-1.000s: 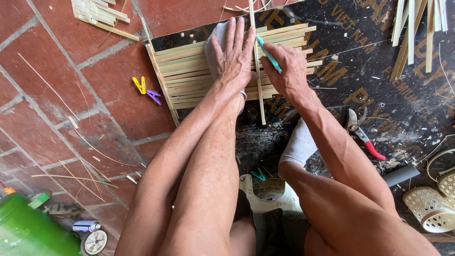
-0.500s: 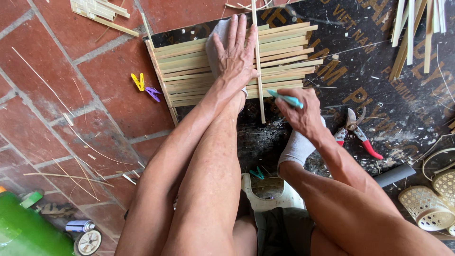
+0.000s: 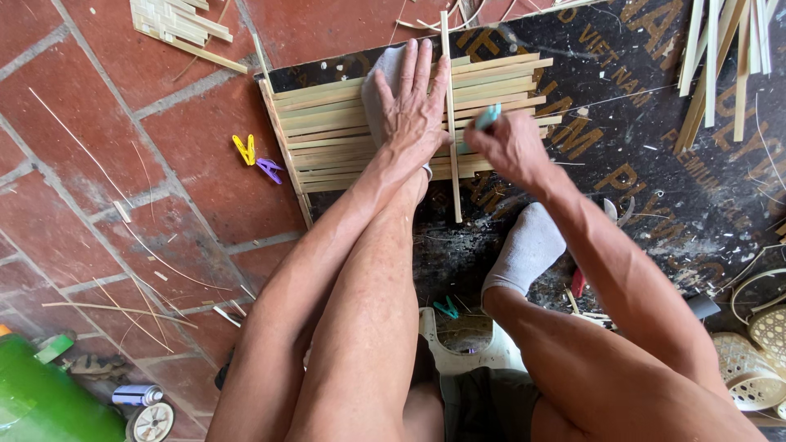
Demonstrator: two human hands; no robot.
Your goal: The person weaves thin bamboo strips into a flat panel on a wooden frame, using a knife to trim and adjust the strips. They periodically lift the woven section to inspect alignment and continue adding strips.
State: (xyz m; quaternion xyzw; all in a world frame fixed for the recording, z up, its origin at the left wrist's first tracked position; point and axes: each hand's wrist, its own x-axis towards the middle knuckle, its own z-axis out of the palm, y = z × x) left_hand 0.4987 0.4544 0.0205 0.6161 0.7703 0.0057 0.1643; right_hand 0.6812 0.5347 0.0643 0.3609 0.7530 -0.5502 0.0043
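Observation:
A mat of flat bamboo strips (image 3: 327,123) lies on a black board (image 3: 622,164) on the floor. My left hand (image 3: 413,106) presses flat on the strips, fingers spread, over my grey-socked foot (image 3: 381,82). One thin upright bamboo strip (image 3: 450,123) crosses the mat just right of that hand. My right hand (image 3: 512,143) is closed around a small teal clothespin (image 3: 487,117) at the mat's right side, beside the upright strip. My other foot in a grey sock (image 3: 524,250) rests on the board below.
Yellow and purple clothespins (image 3: 255,157) lie on the red brick floor left of the mat. Loose bamboo strips (image 3: 176,20) sit top left and more bamboo strips (image 3: 725,57) top right. A green container (image 3: 49,401), woven baskets (image 3: 757,352) and red-handled pliers (image 3: 577,282) are near my legs.
My right hand, holding the teal clothespin, dropped away to the lower right and has now come back up to the mat's right side. The left hand has stayed pressed on the strips.

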